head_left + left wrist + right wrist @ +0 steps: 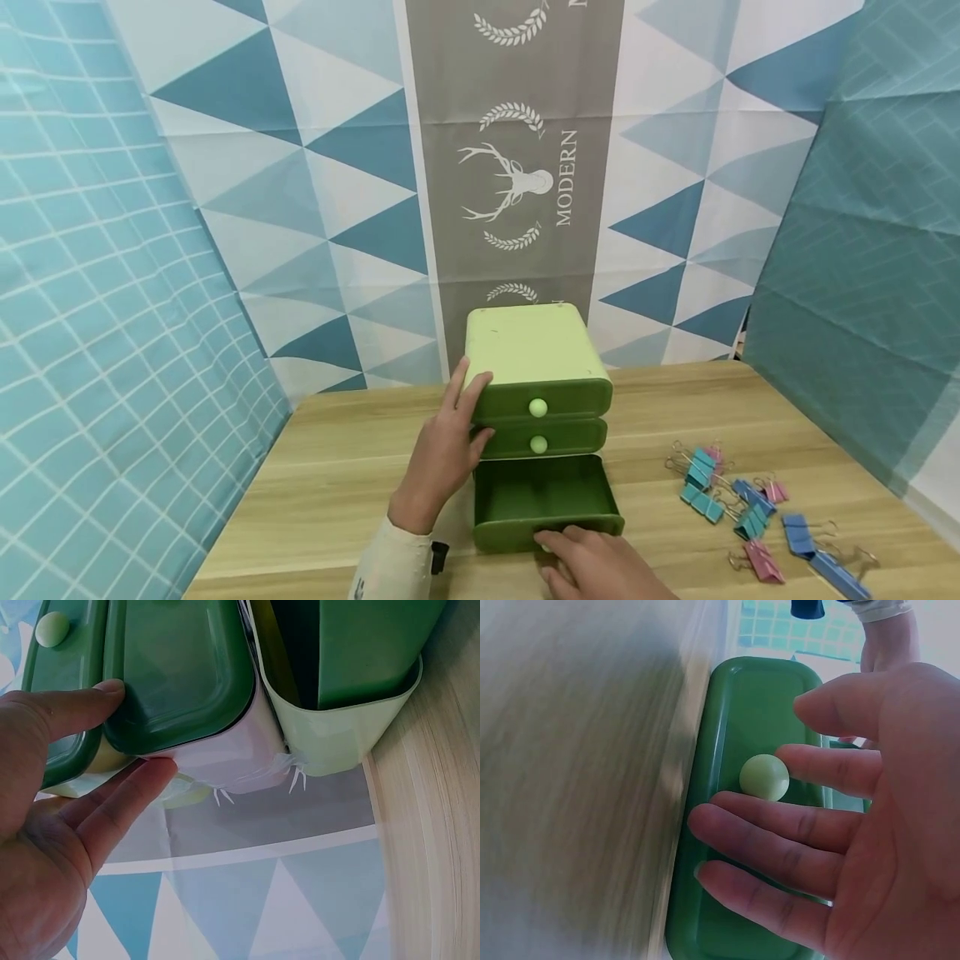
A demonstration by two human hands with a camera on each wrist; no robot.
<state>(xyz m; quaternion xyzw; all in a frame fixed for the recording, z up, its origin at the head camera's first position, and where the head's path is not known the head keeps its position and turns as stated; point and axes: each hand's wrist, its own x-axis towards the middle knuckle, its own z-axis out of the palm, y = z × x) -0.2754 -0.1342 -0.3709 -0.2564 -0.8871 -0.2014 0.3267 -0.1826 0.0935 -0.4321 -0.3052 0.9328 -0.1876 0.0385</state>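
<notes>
A small drawer cabinet [532, 342] with a pale green top and dark green fronts stands on the table. Its bottom drawer [540, 492] is pulled out, showing the green inside. My left hand [442, 450] rests against the cabinet's left front edge; in the left wrist view the thumb touches the middle drawer front [187, 675] while straight fingers lie along the side. At the bottom drawer's front is my right hand [600, 562]. Its extended fingers lie on the front around the round pale knob [764, 778], with the index fingertip at the knob.
On the table's right lie several binder clips: teal [701, 468], blue [798, 535] and pink [763, 560]. A patterned cloth [360, 208] hangs behind the cabinet, with blue cloths at both sides. The wooden table top [337, 467] extends left of the cabinet.
</notes>
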